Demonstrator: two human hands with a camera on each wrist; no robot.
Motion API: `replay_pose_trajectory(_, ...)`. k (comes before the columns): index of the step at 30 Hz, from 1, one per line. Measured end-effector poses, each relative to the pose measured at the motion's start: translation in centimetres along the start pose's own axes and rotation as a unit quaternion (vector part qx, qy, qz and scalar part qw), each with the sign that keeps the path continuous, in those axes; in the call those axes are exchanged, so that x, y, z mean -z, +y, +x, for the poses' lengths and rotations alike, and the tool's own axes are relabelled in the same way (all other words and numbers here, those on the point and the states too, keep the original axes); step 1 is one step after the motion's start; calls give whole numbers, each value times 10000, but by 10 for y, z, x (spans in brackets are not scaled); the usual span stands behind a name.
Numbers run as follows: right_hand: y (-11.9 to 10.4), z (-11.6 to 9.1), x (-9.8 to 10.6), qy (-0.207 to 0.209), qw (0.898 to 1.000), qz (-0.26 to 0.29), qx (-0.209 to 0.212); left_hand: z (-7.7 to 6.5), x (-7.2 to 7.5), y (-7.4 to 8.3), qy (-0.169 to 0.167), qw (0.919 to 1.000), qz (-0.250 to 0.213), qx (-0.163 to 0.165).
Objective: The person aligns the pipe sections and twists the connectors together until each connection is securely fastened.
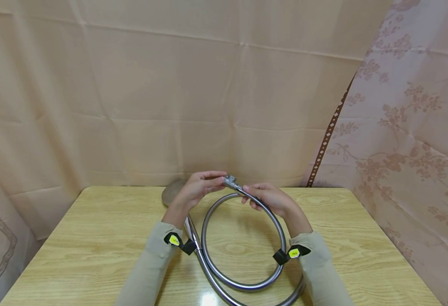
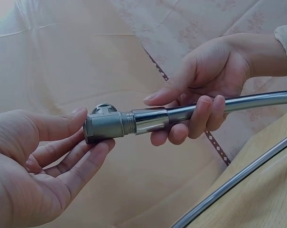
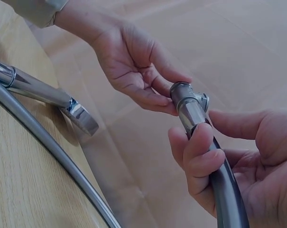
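Above the far side of the table, my left hand [image 1: 196, 190] pinches a small grey metal threaded fitting [image 2: 105, 126] between thumb and fingers. A round stub sticks out of its side. My right hand [image 1: 272, 199] grips the end of a silver shower hose [image 2: 257, 101], fingers curled round it just behind the chrome end nut [image 2: 150, 120]. Nut and fitting meet end to end, with a few threads showing between them in the left wrist view. From there the hose loops down onto the table. Its other end joins a handheld shower head [image 3: 81, 118] at the back left.
The pale wood table [image 1: 109, 238] reaches back to a beige cloth [image 1: 162, 106]. A pink flowered cloth [image 1: 407, 127] hangs on the right. The hose's lower loop runs under my forearms toward the near edge.
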State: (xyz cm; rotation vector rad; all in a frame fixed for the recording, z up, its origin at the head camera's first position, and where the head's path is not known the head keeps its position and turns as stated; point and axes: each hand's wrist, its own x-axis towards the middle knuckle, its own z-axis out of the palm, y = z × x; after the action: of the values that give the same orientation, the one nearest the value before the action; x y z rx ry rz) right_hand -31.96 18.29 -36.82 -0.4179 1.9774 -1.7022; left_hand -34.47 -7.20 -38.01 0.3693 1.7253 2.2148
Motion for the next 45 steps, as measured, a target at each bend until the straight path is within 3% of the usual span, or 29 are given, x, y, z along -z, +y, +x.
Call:
replay_pose_trajectory(13, 2, 0, 0, 7, 9996, 63, 289, -2, -1, -2, 7, 10000, 67, 27)
replay_pose_trajectory(45, 0, 1, -3, 96, 9997, 107, 197, -2, 1, -1, -9, 10000, 79, -15)
